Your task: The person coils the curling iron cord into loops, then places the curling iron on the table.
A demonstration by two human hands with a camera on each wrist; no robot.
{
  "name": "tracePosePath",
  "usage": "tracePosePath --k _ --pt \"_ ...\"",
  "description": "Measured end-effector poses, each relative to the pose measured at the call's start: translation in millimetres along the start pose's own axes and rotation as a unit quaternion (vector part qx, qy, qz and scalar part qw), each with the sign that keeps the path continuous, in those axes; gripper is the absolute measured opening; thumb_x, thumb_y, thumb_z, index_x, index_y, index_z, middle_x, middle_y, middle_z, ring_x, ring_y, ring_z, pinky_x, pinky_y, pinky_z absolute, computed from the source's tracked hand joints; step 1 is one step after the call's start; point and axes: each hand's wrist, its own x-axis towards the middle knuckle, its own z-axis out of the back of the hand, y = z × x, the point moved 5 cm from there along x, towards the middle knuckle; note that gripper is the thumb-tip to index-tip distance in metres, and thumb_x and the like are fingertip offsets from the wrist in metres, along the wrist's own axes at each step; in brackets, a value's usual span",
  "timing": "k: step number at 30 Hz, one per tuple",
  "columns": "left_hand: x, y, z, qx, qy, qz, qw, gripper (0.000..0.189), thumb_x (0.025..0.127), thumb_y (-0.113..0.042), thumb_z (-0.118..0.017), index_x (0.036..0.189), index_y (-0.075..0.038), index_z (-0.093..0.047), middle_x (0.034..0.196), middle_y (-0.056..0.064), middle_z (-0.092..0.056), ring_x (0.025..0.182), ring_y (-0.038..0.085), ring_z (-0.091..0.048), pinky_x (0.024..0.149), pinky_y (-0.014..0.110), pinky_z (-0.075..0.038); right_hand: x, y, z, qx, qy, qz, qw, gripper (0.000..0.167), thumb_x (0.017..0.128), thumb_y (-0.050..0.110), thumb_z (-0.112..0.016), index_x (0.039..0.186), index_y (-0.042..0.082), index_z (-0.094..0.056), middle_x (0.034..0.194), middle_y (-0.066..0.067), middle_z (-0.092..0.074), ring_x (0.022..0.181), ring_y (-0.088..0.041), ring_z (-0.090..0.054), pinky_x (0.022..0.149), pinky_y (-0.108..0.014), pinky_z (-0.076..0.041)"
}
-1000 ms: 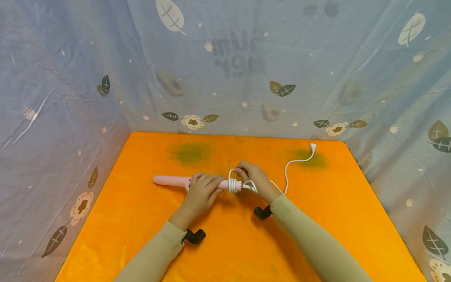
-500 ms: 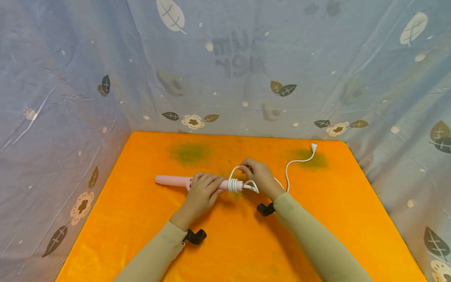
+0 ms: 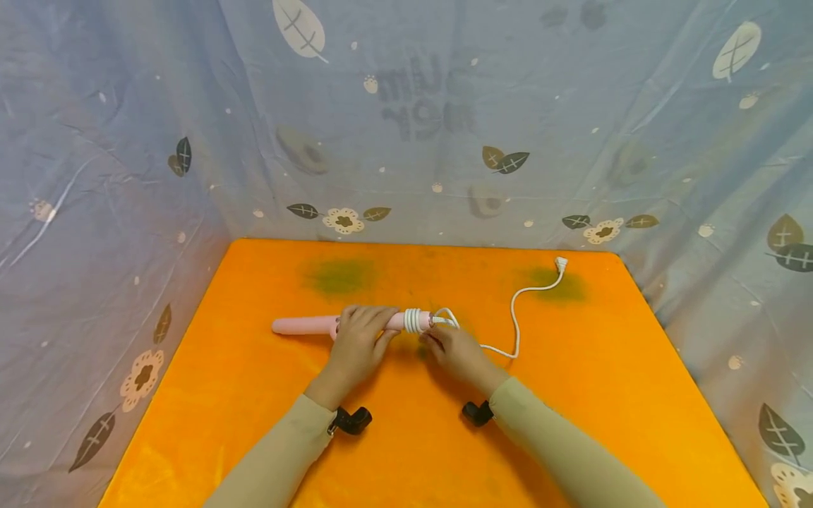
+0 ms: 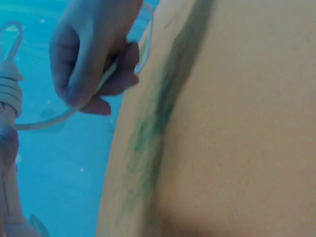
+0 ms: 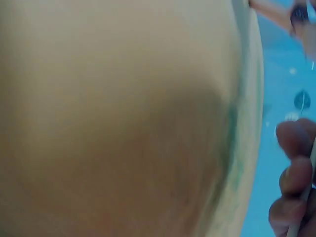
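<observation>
Head view: one smooth pink wand [image 3: 306,325], a slim rod with a blunt, rounded tip, lies across the middle of the orange, faintly napped tabletop [image 3: 406,451], its tip toward nine o'clock. The person's left hand [image 3: 360,339] wraps its fingers over the wand's midsection. At its three o'clock end, a glossy white cord [image 3: 516,321] circles the handle in several tight turns and leaves a small loop. The right hand [image 3: 454,349] is bent in just below that end; beyond it the cord snakes toward two o'clock and finishes in one blocky white plug [image 3: 561,264]. Two fuzzy green patches [image 3: 339,276] stain the tabletop, the second beside the plug. Two beige sleeves [image 3: 282,451] and two black wrist mounts [image 3: 353,421] show, before creased, bluish-grey curtains [image 3: 438,233] printed with leaves and flowers.

Left wrist view: colours are duller here, yet the right hand's grasp is plain, as the head view only hints: thumb and fingers pinch the cord, which runs from the ridged coils at nine o'clock. One left fingertip [image 4: 8,145] rests against the wand.

Right wrist view: three curled fingertips [image 5: 296,177] press round the cord at four o'clock; at one o'clock the wand shows blurred, with one dark, round detail [image 5: 299,15].
</observation>
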Motion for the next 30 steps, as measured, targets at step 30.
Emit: tracePosePath --k 30 --pt "-17.3 18.0 -36.5 0.089 0.148 0.072 0.9823 0.037 0.093 -0.032 -0.065 0.125 -0.014 -0.063 0.114 0.003 -0.065 0.107 0.026 -0.056 0.099 0.047 -0.030 -1.5 53 45 -0.121 -0.058 0.165 0.9771 0.013 0.085 0.020 -0.076 0.088 0.014 -0.064 0.070 0.003 -0.058 0.055 -0.010 -0.050 0.049 -0.026 -0.045"
